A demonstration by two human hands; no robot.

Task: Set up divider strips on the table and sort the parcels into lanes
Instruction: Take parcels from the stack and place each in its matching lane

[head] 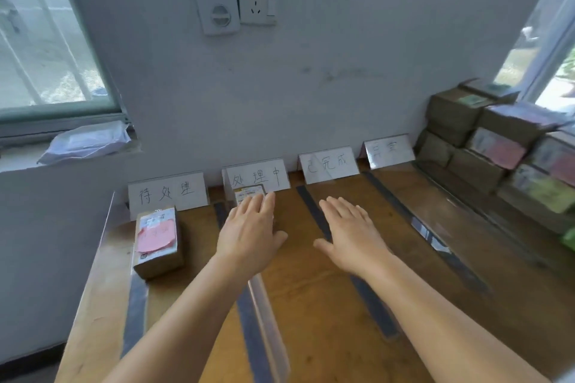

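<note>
Parcel in second lane: small brown cardboard box with a printed label, at the far end under the left hand's fingers; probably light, stiff; best gripped by its side faces.
Parcel in first lane: brown cardboard box with a pink sticker.
Hands: left hand flat, fingers straight; right hand spread, holding nothing.
Dividers: clear plastic strips on the wooden worktop.
Supply: stacked brown boxes, far right.
</note>
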